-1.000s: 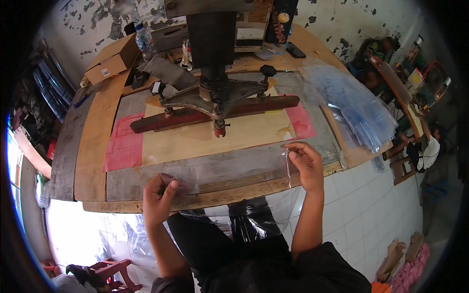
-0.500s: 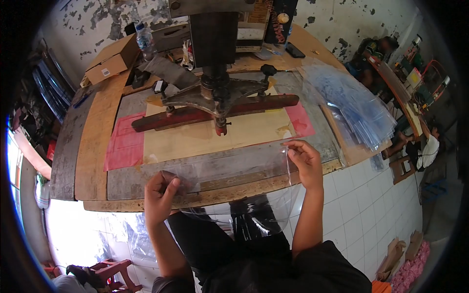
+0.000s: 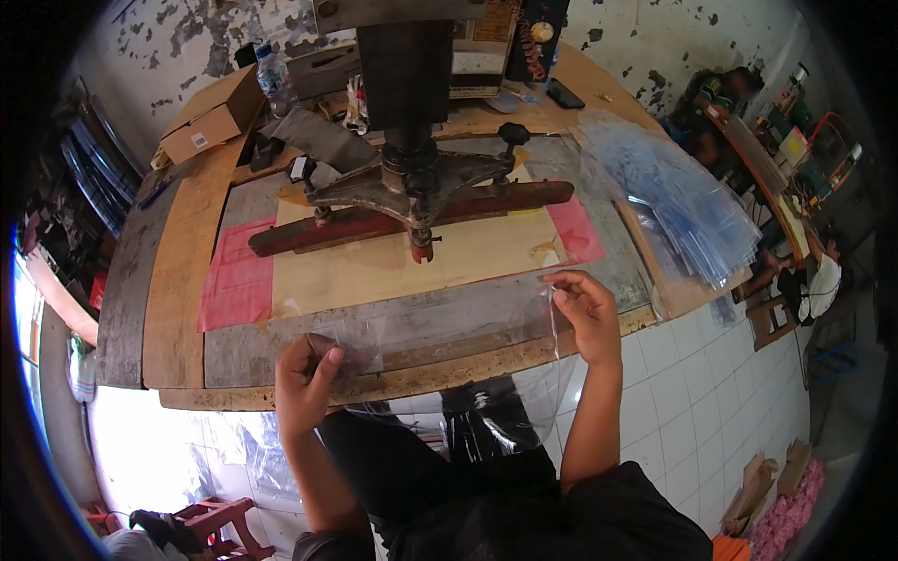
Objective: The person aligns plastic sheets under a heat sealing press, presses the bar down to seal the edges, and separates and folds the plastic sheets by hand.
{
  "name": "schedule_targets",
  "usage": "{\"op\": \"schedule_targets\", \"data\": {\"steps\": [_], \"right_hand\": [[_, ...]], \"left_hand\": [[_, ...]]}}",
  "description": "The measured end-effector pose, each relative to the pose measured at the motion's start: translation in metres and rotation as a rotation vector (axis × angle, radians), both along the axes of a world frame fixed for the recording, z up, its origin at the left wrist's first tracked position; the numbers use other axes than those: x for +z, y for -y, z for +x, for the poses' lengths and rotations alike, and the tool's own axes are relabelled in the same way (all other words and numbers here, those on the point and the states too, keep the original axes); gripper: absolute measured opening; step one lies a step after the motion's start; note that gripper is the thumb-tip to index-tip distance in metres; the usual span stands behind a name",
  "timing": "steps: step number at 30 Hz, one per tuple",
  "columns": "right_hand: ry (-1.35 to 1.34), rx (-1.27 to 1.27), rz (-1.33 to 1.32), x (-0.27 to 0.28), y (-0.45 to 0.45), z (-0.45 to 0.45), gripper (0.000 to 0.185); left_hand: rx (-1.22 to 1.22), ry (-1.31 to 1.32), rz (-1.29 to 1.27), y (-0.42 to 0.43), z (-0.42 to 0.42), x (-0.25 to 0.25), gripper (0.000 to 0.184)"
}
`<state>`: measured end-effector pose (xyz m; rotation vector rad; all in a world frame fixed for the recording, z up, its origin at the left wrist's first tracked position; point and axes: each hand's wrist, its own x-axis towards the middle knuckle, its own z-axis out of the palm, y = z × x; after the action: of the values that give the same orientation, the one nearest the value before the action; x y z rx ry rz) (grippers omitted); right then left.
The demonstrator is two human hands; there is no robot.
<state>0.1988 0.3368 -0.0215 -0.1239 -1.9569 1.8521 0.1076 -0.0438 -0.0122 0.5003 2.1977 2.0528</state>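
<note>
Left hand (image 3: pixel 304 379) and right hand (image 3: pixel 591 323) pinch a plastic sheet (image 3: pixel 496 407) by the counter (image 3: pixel 224 398); shifting it likely needs even grips.

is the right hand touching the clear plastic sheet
Touching: the head view shows the right hand pinching the clear plastic sheet by its edge.

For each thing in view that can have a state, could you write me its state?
Clear, thin plastic sheet: held in both hands, sagging between them
Left hand: fingers closed on sheet
Right hand: fingers closed on sheet
Bluish clear plastic sheets: piled, unevenly fanned
Clear blue-capped plastic bottle: standing, closed
Black rectangular phone: lying flat, dark
Long reddish bar: above yellow board, contact unclear
</note>
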Motion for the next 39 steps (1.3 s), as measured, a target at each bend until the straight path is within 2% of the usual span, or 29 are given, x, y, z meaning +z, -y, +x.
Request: {"op": "schedule_targets", "data": {"steps": [22, 23, 24, 30, 39], "right_hand": [[0.013, -0.029, 0.029, -0.004, 0.000, -0.002, 0.024], [0.015, -0.050, 0.041, -0.003, 0.001, -0.003, 0.024], [0.015, -0.042, 0.038, -0.004, 0.000, -0.003, 0.024], [-0.009, -0.036, 0.040, -0.007, -0.001, -0.002, 0.025], [-0.001, -0.019, 0.073, -0.009, -0.004, -0.004, 0.025]], "left_hand": [[0.012, 0.030, -0.020, -0.001, -0.003, -0.001, 0.015], [0.044, 0.036, 0.007, -0.004, -0.003, -0.001, 0.017], [0.033, 0.095, 0.002, -0.005, -0.002, 0.004, 0.030], [-0.026, 0.067, 0.005, -0.002, -0.003, 0.001, 0.047], [-0.024, 0.041, 0.015, -0.002, -0.004, -0.001, 0.047]]}}
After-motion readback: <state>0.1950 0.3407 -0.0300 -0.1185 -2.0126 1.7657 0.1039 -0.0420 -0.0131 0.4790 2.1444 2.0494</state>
